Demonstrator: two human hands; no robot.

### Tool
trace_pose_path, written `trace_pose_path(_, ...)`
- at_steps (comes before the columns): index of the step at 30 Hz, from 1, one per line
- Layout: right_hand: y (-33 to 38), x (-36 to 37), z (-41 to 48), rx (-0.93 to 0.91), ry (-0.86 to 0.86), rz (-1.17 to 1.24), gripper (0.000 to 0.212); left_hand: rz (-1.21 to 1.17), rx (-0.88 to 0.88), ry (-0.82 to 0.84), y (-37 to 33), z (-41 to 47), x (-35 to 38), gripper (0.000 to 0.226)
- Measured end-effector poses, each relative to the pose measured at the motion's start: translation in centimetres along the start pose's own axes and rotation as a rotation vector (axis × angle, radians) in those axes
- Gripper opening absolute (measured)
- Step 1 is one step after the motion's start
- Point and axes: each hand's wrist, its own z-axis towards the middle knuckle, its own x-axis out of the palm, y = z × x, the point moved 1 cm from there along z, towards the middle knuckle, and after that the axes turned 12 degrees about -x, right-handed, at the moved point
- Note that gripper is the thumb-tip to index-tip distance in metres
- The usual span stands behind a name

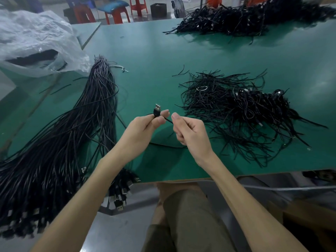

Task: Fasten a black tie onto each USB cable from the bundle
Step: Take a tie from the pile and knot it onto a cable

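Head view: your left hand (143,129) pinches the USB cable (156,112) under its plug (157,107), steadying it for the black tie (168,120) your right hand (189,132) pinches.

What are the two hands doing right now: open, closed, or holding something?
Left hand: closed, pinching the USB cable at its plug end.
Right hand: closed, pinching a thin black strand; tie or cable, cannot tell.

The table (154,57) has a smooth green top with a soft sheen. The USB cable (157,110) has a shiny metal plug and black plastic housing. At the table's far left corner lies a crinkled, translucent plastic bag (32,39).
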Motion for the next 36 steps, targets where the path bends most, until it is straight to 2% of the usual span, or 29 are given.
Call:
trace_pose_path(3,-0.2,0.0,-0.1,0.01,0.053,-0.011,0.054,-0.338,-0.021,0.029,0.0,-0.2,1.3,0.044)
trace_pose_path(8,-0.6,0.5,-0.2,0.055,0.202,-0.043,0.055,-1.193,-0.17,0.108,-0.8,0.0,2.5,0.046)
trace_pose_path(10,-0.7,0.8,-0.3,0.058,0.223,-0.085,0.057,-1.48,-0.235,0.131,-1.1,0.3,1.8,0.041)
trace_pose_path(12,-0.6,0.8,-0.3,0.054,0.215,-0.11,0.06,-1.655,-0.247,0.18,-1.4,0.4,0.7,0.034)
trace_pose_path(14,-0.5,0.6,-0.3,0.057,0.196,-0.103,0.062,-1.686,-0.226,0.281,-1.7,0.3,-0.3,0.032)
trace_pose_path(17,-0.4,0.4,-0.4,0.076,0.184,-0.104,0.063,-1.382,-0.183,0.517,-1.9,-0.4,-2.0,0.036)
trace_pose_path(21,-0.3,0.6,-0.6,0.04,0.261,-0.234,0.065,-0.438,-0.117,0.692,-1.8,-1.1,-4.0,0.043)
trace_pose_path(23,-0.4,1.0,-0.8,0.036,0.318,-0.315,0.063,-0.106,-0.149,0.779,-1.7,-1.4,-4.4,0.045)
trace_pose_path(25,-0.4,1.4,-0.9,0.019,0.351,-0.385,0.061,0.133,-0.194,0.792,-1.8,-1.8,-4.0,0.046)
trace_pose_path(28,-0.3,1.5,-0.6,0.026,0.374,-0.375,0.058,0.426,-0.188,0.579,-2.3,-2.0,-2.6,0.039)
trace_pose_path(32,-0.7,0.9,-0.2,0.088,0.2,-0.181,0.054,0.717,-0.106,0.185,-2.7,-1.9,-1.3,0.028)
trace_pose_path(34,-1.1,0.7,-0.1,0.113,0.162,-0.113,0.054,0.805,-0.063,0.08,-2.6,-2.0,-0.6,0.026)
trace_pose_path(36,-1.2,0.4,0.0,0.108,0.145,-0.076,0.053,0.785,-0.015,0.022,-2.2,-1.9,-0.2,0.025)
